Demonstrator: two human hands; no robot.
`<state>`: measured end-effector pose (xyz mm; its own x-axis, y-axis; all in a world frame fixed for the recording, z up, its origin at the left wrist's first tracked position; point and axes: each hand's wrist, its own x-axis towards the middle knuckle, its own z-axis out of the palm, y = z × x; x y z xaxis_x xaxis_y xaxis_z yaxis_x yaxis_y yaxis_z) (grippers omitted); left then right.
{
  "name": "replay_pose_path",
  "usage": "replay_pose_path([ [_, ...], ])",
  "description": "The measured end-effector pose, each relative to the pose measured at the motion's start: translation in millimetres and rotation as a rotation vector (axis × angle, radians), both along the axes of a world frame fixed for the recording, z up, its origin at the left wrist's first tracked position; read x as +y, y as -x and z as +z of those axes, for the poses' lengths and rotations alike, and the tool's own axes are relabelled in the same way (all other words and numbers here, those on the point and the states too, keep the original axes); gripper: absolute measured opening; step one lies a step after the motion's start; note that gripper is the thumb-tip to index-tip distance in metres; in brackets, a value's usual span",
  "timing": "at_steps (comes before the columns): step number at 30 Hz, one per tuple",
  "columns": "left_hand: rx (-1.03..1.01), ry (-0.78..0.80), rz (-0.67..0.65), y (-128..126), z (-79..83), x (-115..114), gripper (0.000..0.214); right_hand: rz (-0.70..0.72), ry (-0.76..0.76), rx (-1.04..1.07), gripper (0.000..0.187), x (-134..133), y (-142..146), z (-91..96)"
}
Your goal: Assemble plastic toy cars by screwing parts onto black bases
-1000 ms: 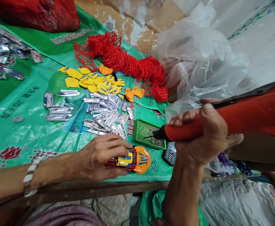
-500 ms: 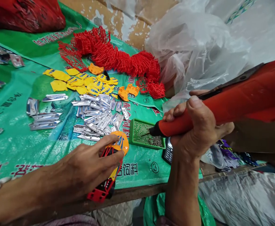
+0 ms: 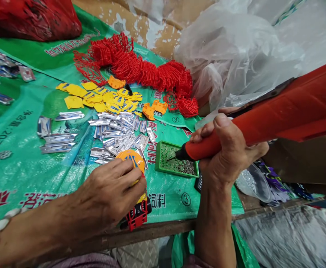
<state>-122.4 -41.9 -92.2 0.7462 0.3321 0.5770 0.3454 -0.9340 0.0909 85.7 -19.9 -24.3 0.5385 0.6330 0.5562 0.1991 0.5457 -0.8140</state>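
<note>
My right hand [image 3: 228,149] is wrapped round a red electric screwdriver [image 3: 280,111] with a black nose. Its thin bit points down into a green screw tray [image 3: 157,163], over many small screws [image 3: 187,167]; whether the tip carries a screw is too small to tell. My left hand [image 3: 115,186] grips a toy vehicle [image 3: 137,216] with red, black and yellow parts and an orange piece [image 3: 132,158] on its far end. The fingers cover the toy's middle. Just beyond it lies a pile of silvery metal-look strips [image 3: 118,130].
Yellow pieces [image 3: 104,98], orange pieces [image 3: 154,108] and a long row of red lattice frames [image 3: 149,74] lie behind on the green plastic sheet [image 3: 76,178]. Clear plastic bags [image 3: 235,48] bulge at the back right. A plastic bowl [image 3: 253,186] stands right of my forearm.
My left hand has turned the toy more upright and its fingers have curled in over it. The screwdriver has shifted slightly, with its bit still over the screw tray.
</note>
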Motion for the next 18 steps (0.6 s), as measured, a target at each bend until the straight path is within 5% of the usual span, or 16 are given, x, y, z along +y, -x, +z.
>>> replay_pose_path([
  [6, 0.098, -0.026, 0.05, -3, 3.0, -3, 0.023, -0.035, 0.002, -0.029, 0.01, -1, 1, -2.4],
  [10, 0.058, 0.168, -0.003, 4, 4.6, -1, 0.021, -0.068, -0.019, -0.048, 0.007, 1, 2, 0.0],
  [14, 0.091, 0.358, -0.191, 12, 14.4, 15, 0.02, -0.123, -0.045, -0.015, 0.007, -2, 4, 16.3],
  [18, 0.091, 0.25, -0.194, 12, 9.9, 23, 0.019, -0.11, -0.02, 0.015, 0.008, -14, 14, 41.7],
])
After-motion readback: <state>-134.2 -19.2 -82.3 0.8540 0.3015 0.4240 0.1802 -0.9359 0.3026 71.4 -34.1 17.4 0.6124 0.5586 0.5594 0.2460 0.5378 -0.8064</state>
